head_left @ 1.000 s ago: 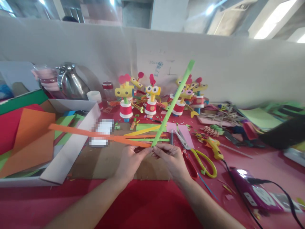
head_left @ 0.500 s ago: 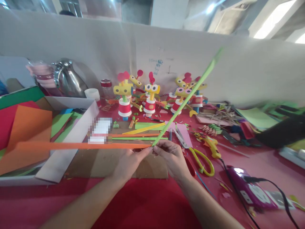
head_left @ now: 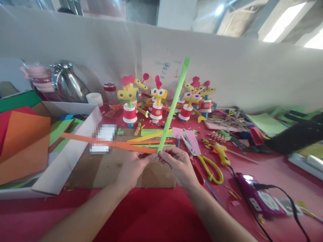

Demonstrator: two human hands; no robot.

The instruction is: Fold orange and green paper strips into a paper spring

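Fingers of both hands closed in a pinch, tips nearly meeting over the cardboard sheet. Left hand grips the near end of the orange strip, which runs out leftward and overlaps the white box in view. Right hand grips the low end of the green strip; that one sticks up, leaning slightly right. Strip ends meet at an angle between the fingertips; can't tell if they're stuck together, fingers hide the joint. Yellow strip and other loose strips lie on the board just beyond the hands. Scissors on the red table, just right of the right hand. Yellow glue gun further right, purple power strip nearer the front edge on that side. Row of cup figures with yellow heads stands at the back against the wall. Steel jug and white cup back left, behind the box. Pixelated patch left of the hands, contents unreadable.
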